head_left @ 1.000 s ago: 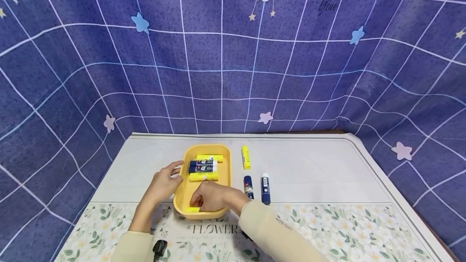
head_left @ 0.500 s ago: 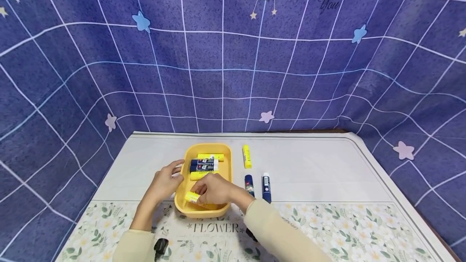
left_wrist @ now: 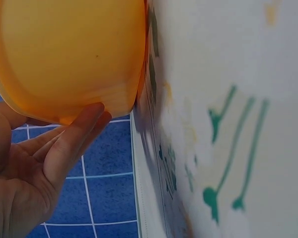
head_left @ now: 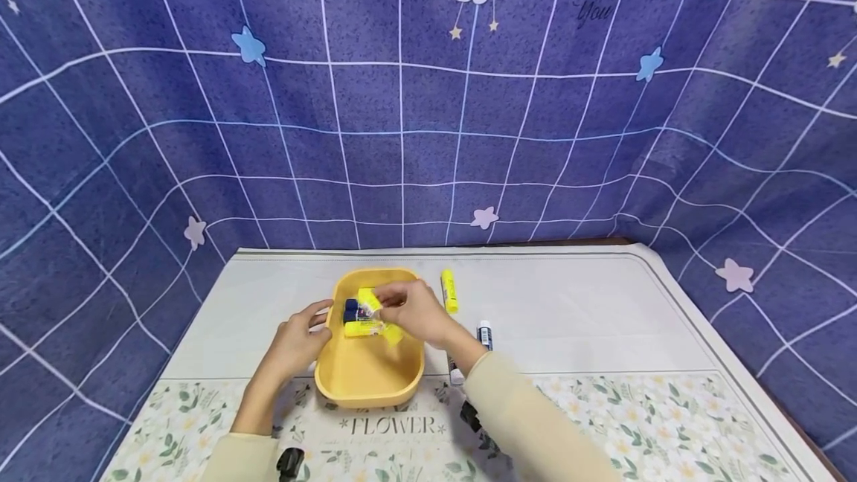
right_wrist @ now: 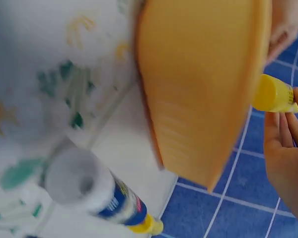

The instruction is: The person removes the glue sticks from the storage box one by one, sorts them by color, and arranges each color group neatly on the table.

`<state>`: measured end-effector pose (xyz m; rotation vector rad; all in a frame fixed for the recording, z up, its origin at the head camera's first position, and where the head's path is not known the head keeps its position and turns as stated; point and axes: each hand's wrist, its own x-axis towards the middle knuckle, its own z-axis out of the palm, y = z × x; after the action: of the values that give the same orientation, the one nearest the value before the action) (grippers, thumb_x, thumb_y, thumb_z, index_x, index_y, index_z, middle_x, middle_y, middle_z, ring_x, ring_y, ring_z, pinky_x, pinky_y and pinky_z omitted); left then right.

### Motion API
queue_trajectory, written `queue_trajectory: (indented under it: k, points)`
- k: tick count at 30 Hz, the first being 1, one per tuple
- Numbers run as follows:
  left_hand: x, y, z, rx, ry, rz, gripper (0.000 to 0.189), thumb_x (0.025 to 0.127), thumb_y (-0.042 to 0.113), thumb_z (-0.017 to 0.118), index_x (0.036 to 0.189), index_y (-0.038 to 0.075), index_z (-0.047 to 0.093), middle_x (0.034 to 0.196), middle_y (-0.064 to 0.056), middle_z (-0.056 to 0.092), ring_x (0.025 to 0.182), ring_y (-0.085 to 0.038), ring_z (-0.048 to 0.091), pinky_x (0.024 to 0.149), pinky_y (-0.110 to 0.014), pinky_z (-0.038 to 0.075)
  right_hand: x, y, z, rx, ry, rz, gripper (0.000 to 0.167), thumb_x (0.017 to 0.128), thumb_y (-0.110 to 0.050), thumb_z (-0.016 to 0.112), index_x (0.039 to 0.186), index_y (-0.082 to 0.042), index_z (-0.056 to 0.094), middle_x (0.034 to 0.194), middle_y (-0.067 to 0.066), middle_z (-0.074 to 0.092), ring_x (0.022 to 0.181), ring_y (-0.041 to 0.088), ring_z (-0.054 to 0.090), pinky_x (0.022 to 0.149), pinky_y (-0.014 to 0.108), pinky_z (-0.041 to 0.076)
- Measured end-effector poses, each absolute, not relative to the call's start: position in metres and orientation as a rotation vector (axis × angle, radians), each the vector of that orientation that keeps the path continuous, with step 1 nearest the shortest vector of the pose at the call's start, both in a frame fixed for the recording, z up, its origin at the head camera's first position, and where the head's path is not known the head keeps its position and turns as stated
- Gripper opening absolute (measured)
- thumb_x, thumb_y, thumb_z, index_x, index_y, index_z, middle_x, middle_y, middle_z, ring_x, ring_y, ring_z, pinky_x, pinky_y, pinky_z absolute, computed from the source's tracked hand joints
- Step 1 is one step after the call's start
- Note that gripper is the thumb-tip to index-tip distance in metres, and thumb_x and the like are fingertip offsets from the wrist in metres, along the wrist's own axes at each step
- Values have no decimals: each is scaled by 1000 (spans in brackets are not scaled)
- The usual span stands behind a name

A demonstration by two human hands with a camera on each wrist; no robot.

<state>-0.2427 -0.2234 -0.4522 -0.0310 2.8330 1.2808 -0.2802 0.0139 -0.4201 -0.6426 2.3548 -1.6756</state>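
Observation:
My right hand pinches a yellow glue stick above the yellow tray, and the fingers cover part of it. In the right wrist view, the end of this glue stick shows past the tray's rim. Below it in the tray lie navy glue sticks and another yellow glue stick, partly hidden by the hand. My left hand touches the tray's left rim with extended fingers. In the left wrist view, its fingers rest against the outer wall of the tray.
Right of the tray lie a loose yellow glue stick, a navy one with a white end, and another half hidden by the right forearm. A patterned cover lies on the table; a blue grid curtain hangs behind.
My right hand has lifted the yellow glue stick from the tray's near end and carried it toward the far end. The left hand keeps its place at the rim.

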Motion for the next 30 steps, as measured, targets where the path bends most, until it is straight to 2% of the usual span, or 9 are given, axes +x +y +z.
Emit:
queue_trajectory:
  k: [6, 11, 14, 22, 30]
  points:
    - [-243, -222, -452, -60, 2817, 1294, 61, 96, 10, 52, 156, 5, 43, 143, -29, 60, 122, -42, 69, 94, -44, 63, -305, 40, -405, -434, 2240, -1995, 39, 89, 5, 70, 127, 1, 70, 115, 22, 74, 93, 15, 70, 87, 28, 63]
    - [-244, -222, -451, -66, 2814, 1297, 61, 96, 10, 52, 156, 6, 44, 143, -28, 60, 122, -42, 68, 97, -46, 61, -326, 66, -405, -186, 2236, -2168, 37, 88, 5, 71, 125, 5, 70, 109, 17, 74, 92, 13, 66, 88, 25, 59]
    - [-244, -222, -451, -67, 2816, 1301, 61, 96, 11, 52, 156, 6, 43, 143, -29, 60, 122, -43, 68, 99, -48, 60, -334, 80, -408, -58, 2267, -2178, 38, 88, 3, 71, 126, 5, 70, 109, 14, 73, 94, 13, 64, 87, 23, 56]
    - [-241, -222, -451, -58, 2823, 1300, 59, 96, 10, 52, 155, 5, 45, 142, -28, 61, 122, -42, 68, 100, -48, 59, -348, 111, -429, 106, 2306, -2145, 40, 91, 1, 69, 131, 7, 66, 115, 17, 71, 93, 11, 65, 91, 25, 57]
    - [-241, -222, -451, -63, 2838, 1298, 59, 96, 9, 53, 154, 5, 45, 141, -29, 62, 122, -42, 68, 99, -48, 60, -356, 128, -451, 236, 2380, -2077, 39, 91, 2, 68, 129, 11, 66, 123, 26, 69, 90, 13, 67, 93, 30, 60]
